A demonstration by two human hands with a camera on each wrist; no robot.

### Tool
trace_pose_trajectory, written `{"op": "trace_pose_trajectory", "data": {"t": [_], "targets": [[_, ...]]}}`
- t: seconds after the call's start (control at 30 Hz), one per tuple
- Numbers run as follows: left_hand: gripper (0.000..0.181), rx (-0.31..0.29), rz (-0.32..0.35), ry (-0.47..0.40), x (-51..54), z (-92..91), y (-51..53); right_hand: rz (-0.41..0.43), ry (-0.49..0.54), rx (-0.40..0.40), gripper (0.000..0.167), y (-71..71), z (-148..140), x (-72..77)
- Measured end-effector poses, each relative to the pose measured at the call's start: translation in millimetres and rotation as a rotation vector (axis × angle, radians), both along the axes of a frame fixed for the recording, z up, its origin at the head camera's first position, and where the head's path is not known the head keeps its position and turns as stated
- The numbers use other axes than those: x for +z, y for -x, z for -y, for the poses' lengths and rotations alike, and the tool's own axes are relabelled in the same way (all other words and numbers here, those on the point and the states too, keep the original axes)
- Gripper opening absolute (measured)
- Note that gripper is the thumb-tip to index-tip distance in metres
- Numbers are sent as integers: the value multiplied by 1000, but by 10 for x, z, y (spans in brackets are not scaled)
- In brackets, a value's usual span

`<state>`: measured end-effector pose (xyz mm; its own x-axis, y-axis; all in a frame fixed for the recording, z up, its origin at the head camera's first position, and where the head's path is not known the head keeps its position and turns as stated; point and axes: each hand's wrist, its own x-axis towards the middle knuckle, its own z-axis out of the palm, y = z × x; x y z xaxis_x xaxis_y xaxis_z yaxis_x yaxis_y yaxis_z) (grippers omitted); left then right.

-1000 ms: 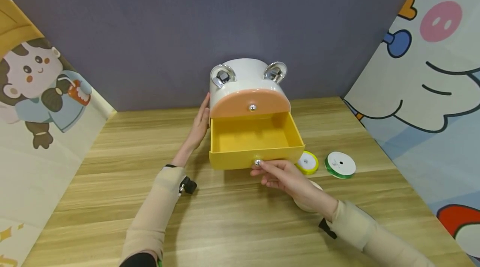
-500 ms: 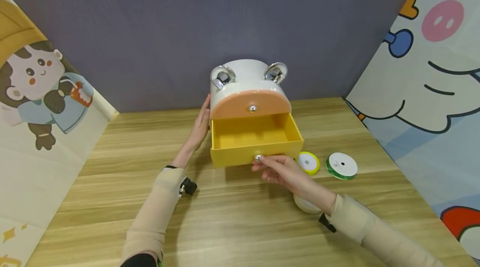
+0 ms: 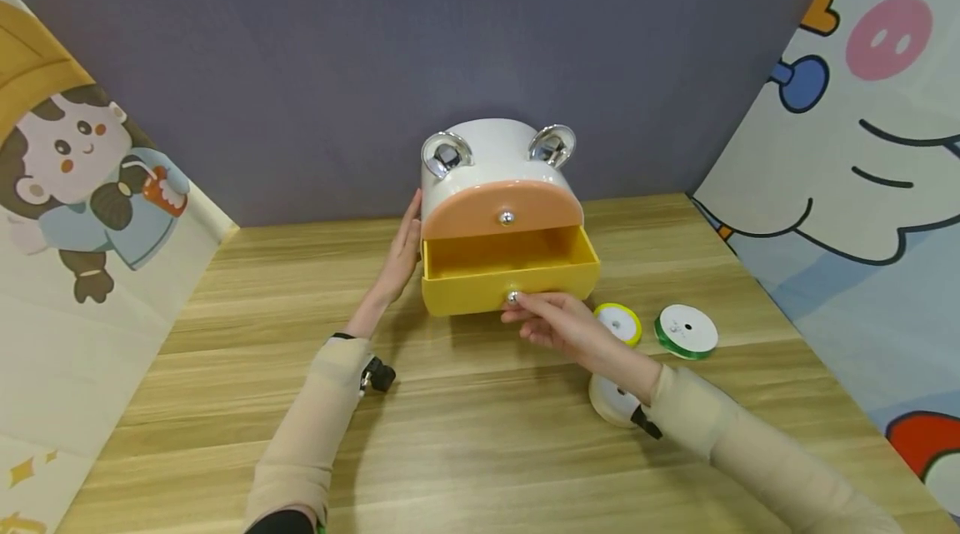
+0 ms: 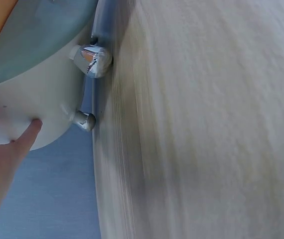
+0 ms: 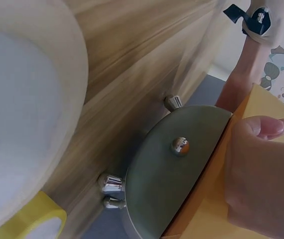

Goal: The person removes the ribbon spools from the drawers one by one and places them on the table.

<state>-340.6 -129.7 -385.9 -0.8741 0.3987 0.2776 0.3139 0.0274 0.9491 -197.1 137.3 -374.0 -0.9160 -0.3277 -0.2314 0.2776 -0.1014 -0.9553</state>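
Note:
A small white storage box (image 3: 495, 151) with two silver ears stands on the table near the dark back wall. Its orange top drawer (image 3: 472, 213) is closed, while the yellow drawer (image 3: 465, 291) below is partly out, with nothing seen inside. My right hand (image 3: 562, 326) pinches the silver knob (image 3: 513, 297) of the yellow drawer between thumb and fingers. My left hand (image 3: 396, 263) rests with extended fingers against the box's left side. In the right wrist view, a grey-green bottom drawer (image 5: 157, 169) with its own knob shows beneath the yellow one.
Right of the box lie a yellow-rimmed spool (image 3: 618, 324) and a green ribbon spool (image 3: 686, 330). A pale spool (image 3: 611, 402) lies partly under my right wrist. Silver feet (image 5: 111, 183) hold the box off the table (image 3: 450, 434). Printed panels flank both sides.
The yellow drawer has slid partway back into the box, my right hand moving with its knob. The pale spool shows more from under the wrist. My left hand stays put.

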Motion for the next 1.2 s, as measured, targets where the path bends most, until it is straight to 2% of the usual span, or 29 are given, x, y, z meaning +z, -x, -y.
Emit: {"op": "trace_pose_trajectory", "data": {"t": [0.2,0.4,0.7,0.87,1.13,1.2], "targets": [[54,-3,-3,-17,-7,-5,-1,28,15,-23,34,125,29,19],[54,-12,-3,-34,-20,-13,-2,9,-4,-33,35,249,35,24],[54,5,-39,-7,-22,-5,-10,5,2,-23,33,385,44,37],[53,3,-20,-8,-17,0,-9,7,-18,-33,29,473,56,41],[54,-5,-1,-17,-23,-4,-10,3,-25,-51,34,552,70,65],[53,-5,-9,-19,-61,-6,23,-2,-26,-50,34,567,71,67]]}}
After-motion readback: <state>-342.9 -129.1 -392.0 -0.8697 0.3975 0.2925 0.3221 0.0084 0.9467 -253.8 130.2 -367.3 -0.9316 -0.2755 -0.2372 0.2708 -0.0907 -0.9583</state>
